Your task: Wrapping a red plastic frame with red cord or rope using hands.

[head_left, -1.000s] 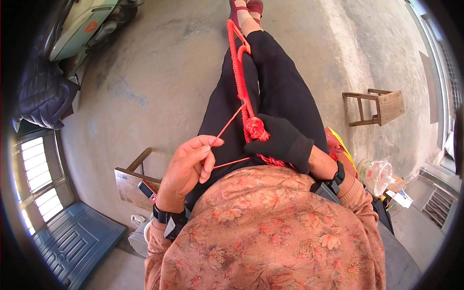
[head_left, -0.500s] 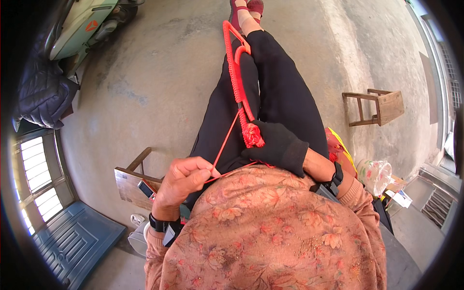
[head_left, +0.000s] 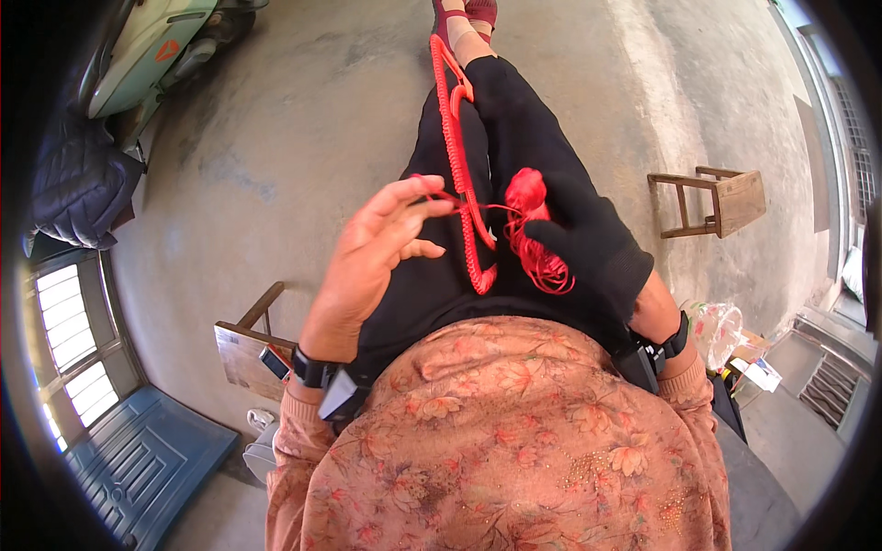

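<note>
While the person sits, both hands work a red cord on the lap.

Nearest, the left hand (head_left: 381, 253) is bare and lifted, its fingers (head_left: 418, 197) half spread and pinching a thin red strand (head_left: 441, 195) at the tips, so that the strand stays tight. The right hand (head_left: 588, 243), in a black glove, is closed on a bundle of loose red cord (head_left: 533, 230), probably to keep the spare length from tangling. Between them lies the braided red cord (head_left: 457, 156), stretched straight along the black trousers (head_left: 514, 129) to the foot (head_left: 459, 14), which seems to anchor its far end and give tension. Farther out, on the concrete floor (head_left: 303, 119), a small wooden stool (head_left: 721, 197) stands to the right and a parked scooter (head_left: 156, 46) at the upper left.
</note>
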